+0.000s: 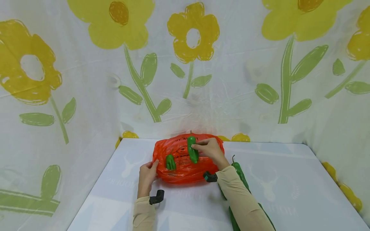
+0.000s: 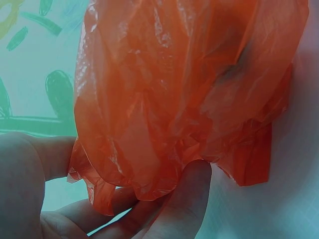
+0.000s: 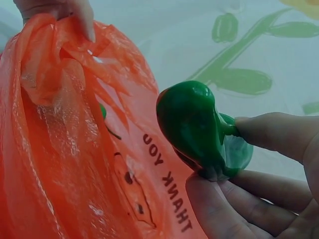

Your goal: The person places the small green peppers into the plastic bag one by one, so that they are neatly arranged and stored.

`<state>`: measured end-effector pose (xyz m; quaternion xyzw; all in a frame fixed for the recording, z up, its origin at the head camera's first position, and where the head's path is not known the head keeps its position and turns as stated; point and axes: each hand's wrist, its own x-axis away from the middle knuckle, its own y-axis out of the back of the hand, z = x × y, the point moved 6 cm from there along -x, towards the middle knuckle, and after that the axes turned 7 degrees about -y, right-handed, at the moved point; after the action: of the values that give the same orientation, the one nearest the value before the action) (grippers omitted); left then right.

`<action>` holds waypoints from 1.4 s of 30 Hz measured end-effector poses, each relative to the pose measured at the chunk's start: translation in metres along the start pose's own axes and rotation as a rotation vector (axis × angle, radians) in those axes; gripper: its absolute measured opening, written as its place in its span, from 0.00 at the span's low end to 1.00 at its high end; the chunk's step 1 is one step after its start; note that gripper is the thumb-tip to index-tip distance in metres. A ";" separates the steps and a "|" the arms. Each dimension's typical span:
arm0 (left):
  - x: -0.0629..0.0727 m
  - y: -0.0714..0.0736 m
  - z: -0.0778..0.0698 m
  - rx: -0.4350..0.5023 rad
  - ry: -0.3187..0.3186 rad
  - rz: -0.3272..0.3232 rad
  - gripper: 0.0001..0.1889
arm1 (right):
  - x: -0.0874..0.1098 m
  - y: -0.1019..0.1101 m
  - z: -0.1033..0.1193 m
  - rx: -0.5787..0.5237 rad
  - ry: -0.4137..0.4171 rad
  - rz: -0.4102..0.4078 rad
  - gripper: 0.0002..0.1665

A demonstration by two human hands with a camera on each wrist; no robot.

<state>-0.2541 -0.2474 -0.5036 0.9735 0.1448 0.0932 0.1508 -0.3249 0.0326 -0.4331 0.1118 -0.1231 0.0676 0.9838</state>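
Note:
A red plastic bag with dark printing lies at the back of the table. My left hand pinches the bag's left edge; thumb and fingers show around the crumpled plastic in the left wrist view. My right hand holds a long green pepper over the bag, stem up. The right wrist view shows this pepper between thumb and fingers, beside the bag. Another green pepper is at the bag's left part; whether it lies inside or on top I cannot tell.
More green peppers lie on the white table beside and under my right forearm, partly hidden by the sleeve. A flower-printed sheet hangs behind the table and along its sides.

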 end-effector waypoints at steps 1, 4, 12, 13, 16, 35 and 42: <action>0.000 0.000 0.000 0.000 0.001 0.001 0.29 | -0.001 -0.002 -0.001 -0.001 -0.002 -0.001 0.23; 0.000 0.001 0.002 -0.002 0.010 0.003 0.29 | -0.002 -0.007 -0.003 -0.002 -0.011 0.001 0.23; 0.002 0.002 0.005 -0.018 0.016 -0.012 0.29 | -0.002 -0.018 -0.006 0.013 -0.006 -0.003 0.21; 0.002 0.002 0.005 -0.014 0.012 -0.010 0.29 | -0.002 -0.019 -0.006 0.019 -0.006 -0.010 0.20; 0.002 0.000 0.004 -0.008 0.003 -0.003 0.29 | -0.003 -0.020 -0.010 0.034 -0.018 -0.031 0.20; 0.001 -0.003 0.000 -0.014 0.003 0.001 0.30 | -0.013 -0.028 -0.016 0.066 -0.040 -0.042 0.22; 0.000 -0.002 0.000 -0.006 0.003 -0.001 0.30 | -0.017 -0.033 -0.017 0.094 -0.048 -0.039 0.22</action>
<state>-0.2544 -0.2455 -0.5044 0.9728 0.1451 0.0951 0.1535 -0.3315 0.0026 -0.4602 0.1621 -0.1412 0.0514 0.9753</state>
